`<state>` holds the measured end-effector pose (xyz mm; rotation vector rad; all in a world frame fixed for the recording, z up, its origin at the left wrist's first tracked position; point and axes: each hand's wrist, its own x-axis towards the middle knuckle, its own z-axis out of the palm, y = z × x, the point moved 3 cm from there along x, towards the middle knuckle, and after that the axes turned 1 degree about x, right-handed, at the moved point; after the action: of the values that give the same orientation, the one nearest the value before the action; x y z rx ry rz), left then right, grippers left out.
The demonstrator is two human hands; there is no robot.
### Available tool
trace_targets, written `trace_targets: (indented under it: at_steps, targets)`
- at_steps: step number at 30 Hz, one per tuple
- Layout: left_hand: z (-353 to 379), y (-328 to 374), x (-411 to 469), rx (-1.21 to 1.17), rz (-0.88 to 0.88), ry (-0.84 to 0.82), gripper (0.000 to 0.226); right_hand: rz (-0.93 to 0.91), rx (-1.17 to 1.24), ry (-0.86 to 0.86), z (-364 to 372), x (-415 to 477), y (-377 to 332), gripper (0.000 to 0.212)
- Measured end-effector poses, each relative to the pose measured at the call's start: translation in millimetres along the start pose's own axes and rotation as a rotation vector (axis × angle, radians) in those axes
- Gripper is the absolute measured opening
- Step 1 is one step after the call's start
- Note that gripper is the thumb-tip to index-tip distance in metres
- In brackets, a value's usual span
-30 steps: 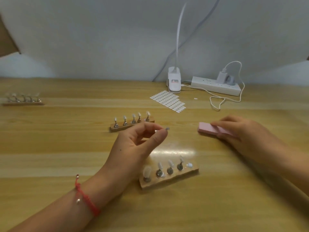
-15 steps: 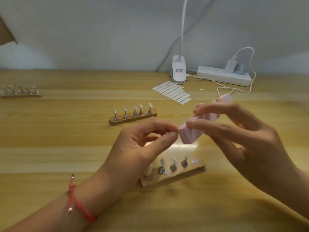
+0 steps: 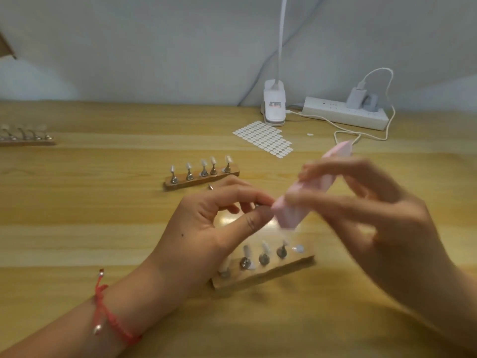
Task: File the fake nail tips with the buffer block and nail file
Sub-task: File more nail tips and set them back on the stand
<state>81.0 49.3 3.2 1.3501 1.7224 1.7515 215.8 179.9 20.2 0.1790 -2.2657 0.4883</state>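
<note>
Left wrist (image 3: 129,303) wears a red cord bracelet (image 3: 116,326) (silver beads (image 3: 96,330)).

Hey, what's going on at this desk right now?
A person is working on fake nail tips. The left hand pinches a small piece, mostly hidden by its fingers, while the right hand holds the pink buffer block with its lower end against that pinch. The nearest wooden holder has four tips standing and one spot vacant; another holder behind carries five.

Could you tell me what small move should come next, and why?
Probably draw the buffer block, gripped by the right hand, across the nail tip pinched, mostly hidden, in the left hand; the block's lower end meets those fingertips.
</note>
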Motion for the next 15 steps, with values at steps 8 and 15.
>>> trace_targets:
  at_steps: [8, 15]
  targets:
    - [-1, -2, 1, 0.031, -0.004, -0.021, 0.019, -0.014, 0.028, 0.003, 6, -2, -9, 0.037]
    - [0, -2, 2, 0.047, 0.011, 0.003, 0.026, -0.002, 0.022, -0.020, 7, -2, -6, 0.050]
